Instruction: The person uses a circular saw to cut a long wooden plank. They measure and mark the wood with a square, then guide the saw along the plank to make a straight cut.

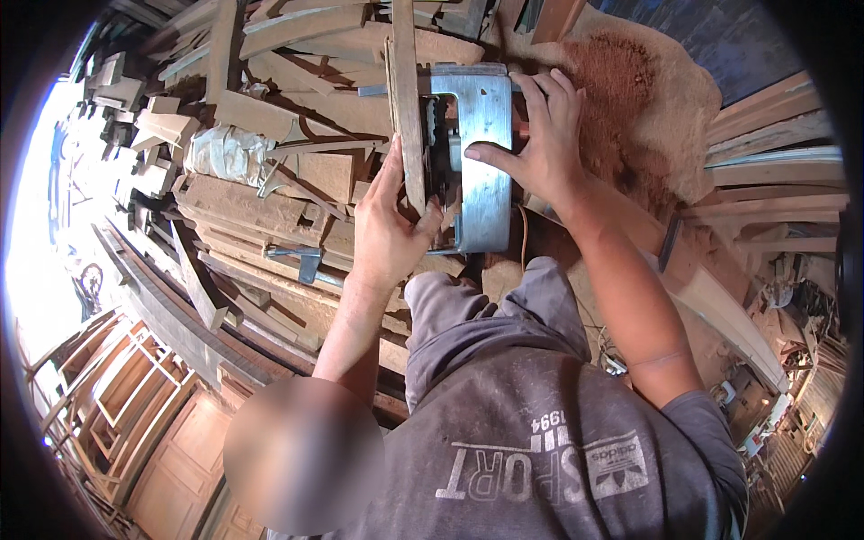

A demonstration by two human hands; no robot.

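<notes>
My left hand (389, 227) is closed on a long, narrow wooden strip (408, 99), its thumb on the near right side and its fingers along the left. The strip runs away from me along the left side of a metal woodworking machine (484, 171). That machine has a bright, worn metal plate and dark inner parts; its exact kind does not show. My right hand (549, 135) grips the plate's right side, with the thumb on top and the fingers past the edge. What the fingertips touch there is partly hidden.
Reddish sawdust (616, 99) lies heaped beyond the machine. Wood offcuts (306, 81) and a clear plastic bundle (225, 155) crowd the left. A metal clamp (306, 261) lies on the timber beside my left forearm. Long boards (774, 162) stack up at the right; door panels (171, 441) stand lower left.
</notes>
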